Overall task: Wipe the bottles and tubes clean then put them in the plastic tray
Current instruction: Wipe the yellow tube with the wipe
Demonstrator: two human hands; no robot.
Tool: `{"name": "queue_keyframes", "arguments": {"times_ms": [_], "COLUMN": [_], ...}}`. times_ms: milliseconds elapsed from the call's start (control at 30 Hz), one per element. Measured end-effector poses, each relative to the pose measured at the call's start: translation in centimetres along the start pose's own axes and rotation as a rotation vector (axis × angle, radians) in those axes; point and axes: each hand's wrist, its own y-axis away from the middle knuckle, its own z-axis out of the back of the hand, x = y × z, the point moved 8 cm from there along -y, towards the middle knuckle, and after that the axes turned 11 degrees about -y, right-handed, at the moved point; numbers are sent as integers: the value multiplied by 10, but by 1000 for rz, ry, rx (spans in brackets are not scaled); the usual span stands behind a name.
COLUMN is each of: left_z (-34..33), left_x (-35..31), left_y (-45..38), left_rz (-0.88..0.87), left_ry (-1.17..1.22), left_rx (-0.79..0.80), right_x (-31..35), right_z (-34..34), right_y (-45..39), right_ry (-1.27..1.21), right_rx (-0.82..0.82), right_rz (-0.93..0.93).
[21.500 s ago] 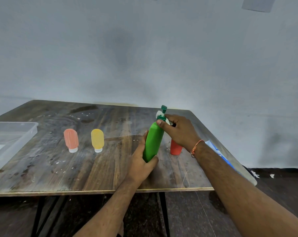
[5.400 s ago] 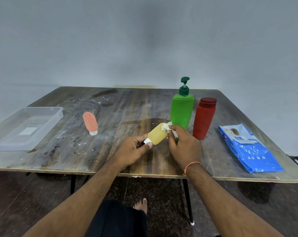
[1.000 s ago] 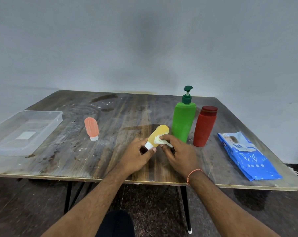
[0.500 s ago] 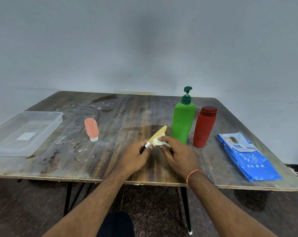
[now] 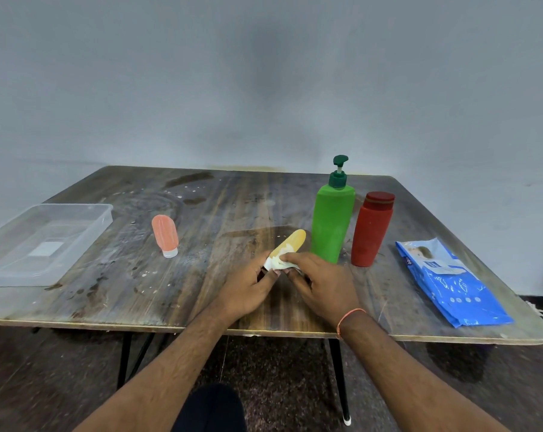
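Near the surface's front edge, the left hand (image 5: 248, 289) grips the cap end of the yellow tube (image 5: 290, 244), which slants up and away toward the green pump bottle (image 5: 332, 224); the right hand (image 5: 321, 283) pinches a white wipe (image 5: 276, 263) against the tube's lower part

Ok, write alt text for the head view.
Left hand holds a yellow tube while the right hand rubs it with a white wipe. Green pump bottle, red bottle, orange tube stand on the table; the plastic tray holds none.
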Motion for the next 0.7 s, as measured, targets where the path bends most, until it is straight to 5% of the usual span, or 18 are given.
{"name": "queue_keyframes", "arguments": {"times_ms": [167,400,700], "left_z": [-2,-2,-2], "left_x": [-2,-4,-5], "left_y": [1,2,1], "left_rz": [-6,-22,-21], "left_ry": [-44,-72,-127], "left_rx": [28,64,53], "right_x": [-3,-24,-6], "right_z": [4,28,12], "right_y": [1,3,3], "right_ry": [25,27,66], "right_rx": [-68,-289,-138], "right_rz": [-3,-246,-66]}}
